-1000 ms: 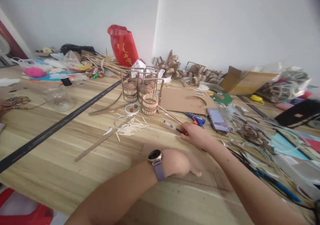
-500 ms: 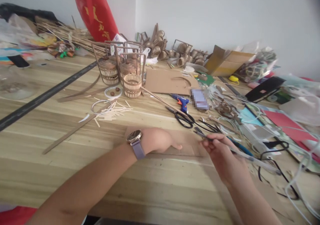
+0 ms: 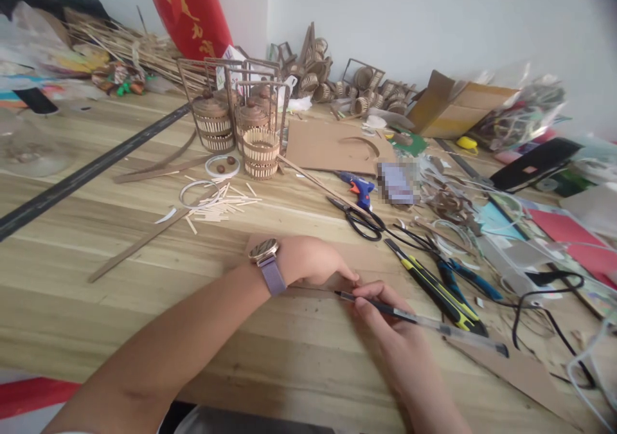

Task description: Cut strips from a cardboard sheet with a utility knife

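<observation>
My left hand (image 3: 315, 263), with a watch on its wrist, bears down on a flat piece of cardboard (image 3: 380, 257) lying on the table. Its fingers curl downward and are partly hidden, the index finger and thumb close to my right hand's fingertips. In my right hand (image 3: 393, 328) a pen (image 3: 398, 312) with a clear barrel is gripped between thumb and fingers, its dark tip pointing left near the cardboard's front edge. A yellow and black utility knife (image 3: 436, 286) lies right of the cardboard, beside blue-handled pliers (image 3: 463, 280).
Black scissors (image 3: 359, 218) and a blue glue gun (image 3: 361, 189) lie beyond the cardboard. Small woven baskets (image 3: 260, 154) stand behind scattered sticks (image 3: 219, 206). A long dark bar (image 3: 96, 161) crosses the left side. Cables and scraps crowd the right.
My right hand has moved left and toward me, bringing the pen beside my left hand. The utility knife now shows clearly on the table. The view has shifted slightly.
</observation>
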`<state>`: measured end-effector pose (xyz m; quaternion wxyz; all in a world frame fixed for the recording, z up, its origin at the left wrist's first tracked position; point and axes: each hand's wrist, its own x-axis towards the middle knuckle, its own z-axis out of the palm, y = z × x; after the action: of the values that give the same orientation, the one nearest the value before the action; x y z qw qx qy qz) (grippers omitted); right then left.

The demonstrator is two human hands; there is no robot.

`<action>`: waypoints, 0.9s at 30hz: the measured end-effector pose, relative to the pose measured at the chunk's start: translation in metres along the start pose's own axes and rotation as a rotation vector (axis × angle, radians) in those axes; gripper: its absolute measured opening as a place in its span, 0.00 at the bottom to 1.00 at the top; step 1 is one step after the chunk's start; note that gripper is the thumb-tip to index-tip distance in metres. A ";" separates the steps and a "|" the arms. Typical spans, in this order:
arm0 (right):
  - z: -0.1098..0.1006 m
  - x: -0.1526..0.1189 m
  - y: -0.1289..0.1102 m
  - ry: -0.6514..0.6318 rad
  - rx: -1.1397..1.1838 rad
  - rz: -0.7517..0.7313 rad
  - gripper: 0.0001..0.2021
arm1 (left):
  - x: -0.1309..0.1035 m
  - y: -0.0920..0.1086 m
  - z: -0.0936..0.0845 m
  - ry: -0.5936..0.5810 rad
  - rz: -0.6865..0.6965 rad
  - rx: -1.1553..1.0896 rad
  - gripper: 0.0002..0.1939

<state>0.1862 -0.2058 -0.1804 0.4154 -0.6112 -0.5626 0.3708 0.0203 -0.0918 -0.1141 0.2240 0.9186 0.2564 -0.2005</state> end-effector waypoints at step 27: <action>-0.022 0.003 0.006 0.149 -0.340 -0.113 0.12 | -0.005 0.005 -0.006 -0.043 -0.063 -0.001 0.39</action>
<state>0.2086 -0.2051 -0.1775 0.3671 -0.6657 -0.6181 0.2002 0.0213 -0.0946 -0.1050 0.2233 0.9054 0.2807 -0.2272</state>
